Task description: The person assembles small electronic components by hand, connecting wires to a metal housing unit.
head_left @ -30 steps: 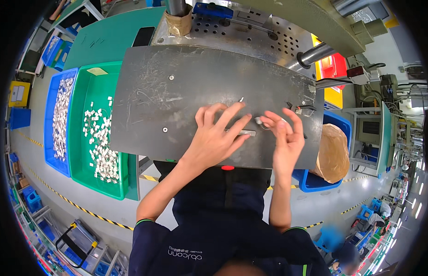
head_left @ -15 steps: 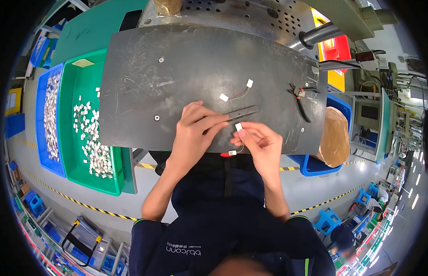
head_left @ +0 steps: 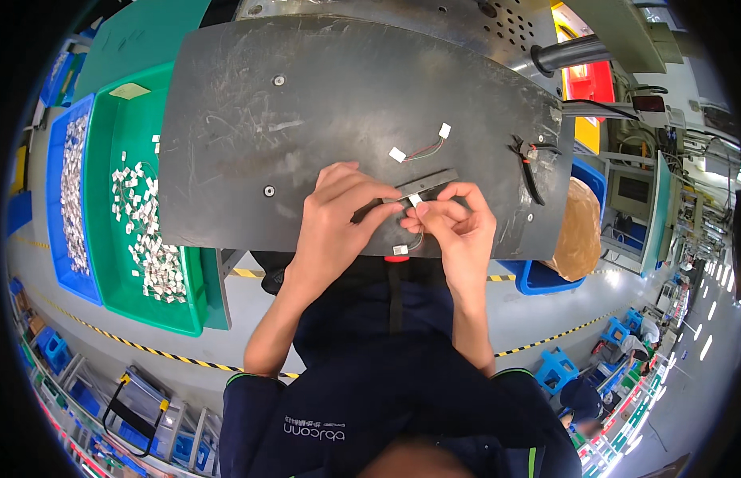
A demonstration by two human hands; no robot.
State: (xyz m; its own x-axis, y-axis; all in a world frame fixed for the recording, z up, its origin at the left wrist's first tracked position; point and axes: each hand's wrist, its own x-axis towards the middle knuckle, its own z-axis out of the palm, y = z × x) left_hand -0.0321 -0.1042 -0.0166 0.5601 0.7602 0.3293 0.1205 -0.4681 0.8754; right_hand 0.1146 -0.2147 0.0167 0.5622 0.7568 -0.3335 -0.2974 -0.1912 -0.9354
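Both hands met at the near edge of the dark metal work plate (head_left: 306,103). The left hand (head_left: 334,227) lay palm down, its fingers pressed together over one end of a flat dark metal bar (head_left: 426,182) that lay slanted on the plate. The right hand (head_left: 458,223) was curled just beside it, thumb and forefinger pinched on a small white connector (head_left: 416,200) at the bar's lower edge — the two hands' fingertips nearly touching there. A thin wire ran down from that connector to a second white connector (head_left: 400,250) hanging by the plate's front edge, below the right hand's thumb.

Farther up the plate, apart from the hands, lay another short wire harness (head_left: 422,146) with a white plug at each end. To the right rested a pair of black-handled cutters (head_left: 530,167).

On the person's left sat a green bin (head_left: 115,207) scattered with small white connectors, and beyond it a blue bin (head_left: 55,199) holding many more. A blue tub (head_left: 546,275) with a brown bag showed under the plate's right edge.
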